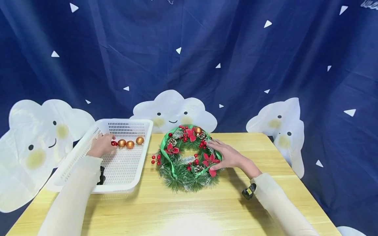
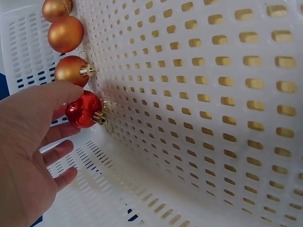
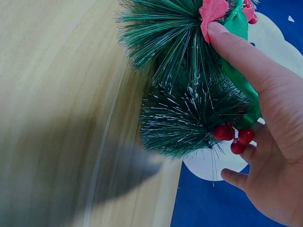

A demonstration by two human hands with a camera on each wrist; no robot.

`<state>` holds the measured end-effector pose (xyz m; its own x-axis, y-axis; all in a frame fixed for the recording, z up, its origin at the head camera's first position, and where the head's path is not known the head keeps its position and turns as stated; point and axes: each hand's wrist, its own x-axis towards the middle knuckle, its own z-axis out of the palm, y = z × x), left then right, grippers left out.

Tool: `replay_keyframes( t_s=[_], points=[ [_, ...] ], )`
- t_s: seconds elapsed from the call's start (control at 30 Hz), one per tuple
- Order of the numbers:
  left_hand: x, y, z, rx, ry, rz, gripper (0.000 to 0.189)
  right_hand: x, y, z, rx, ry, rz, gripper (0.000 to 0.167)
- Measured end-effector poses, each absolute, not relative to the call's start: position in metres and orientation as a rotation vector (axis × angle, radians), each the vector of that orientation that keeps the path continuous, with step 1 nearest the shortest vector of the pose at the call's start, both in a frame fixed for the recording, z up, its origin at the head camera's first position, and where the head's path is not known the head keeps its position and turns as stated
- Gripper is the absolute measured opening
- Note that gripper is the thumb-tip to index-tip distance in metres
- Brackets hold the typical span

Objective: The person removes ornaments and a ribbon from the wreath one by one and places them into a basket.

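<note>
My left hand [image 1: 103,145] reaches into the white plastic basket [image 1: 137,183]. Its thumb and forefinger pinch a shiny red Christmas ball [image 2: 84,109] with a gold cap, while the other fingers spread loosely below. Beside that ball, several matte gold Christmas balls [image 1: 130,144] lie in a row on the basket floor. A green Christmas wreath [image 1: 195,183] lies on the table, trimmed with red poinsettias, berries, pine cones, green ribbon and one gold ball [image 1: 198,130]. On the wreath's right side rests my right hand [image 1: 228,155], fingers extended over it and thumb touching a red petal [image 3: 211,14].
The wooden table [image 1: 165,209] carries the basket on the left and the wreath in the middle. Behind it hangs a dark blue curtain [image 1: 200,72] with white clouds and triangles. A small black device [image 1: 249,191] sits at the right wrist.
</note>
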<state>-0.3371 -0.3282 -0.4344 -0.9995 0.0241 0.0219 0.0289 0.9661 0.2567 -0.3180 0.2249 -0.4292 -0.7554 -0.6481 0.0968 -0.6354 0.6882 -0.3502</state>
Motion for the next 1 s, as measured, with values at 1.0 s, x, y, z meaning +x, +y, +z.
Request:
replay_keyframes(
  t_s=[1.0],
  points=[
    [-0.351,-0.255,-0.340,-0.310,-2.812,-0.615,0.048,-0.317,0.224,-0.425,-1.089,2.824,-0.588,0.106]
  ],
)
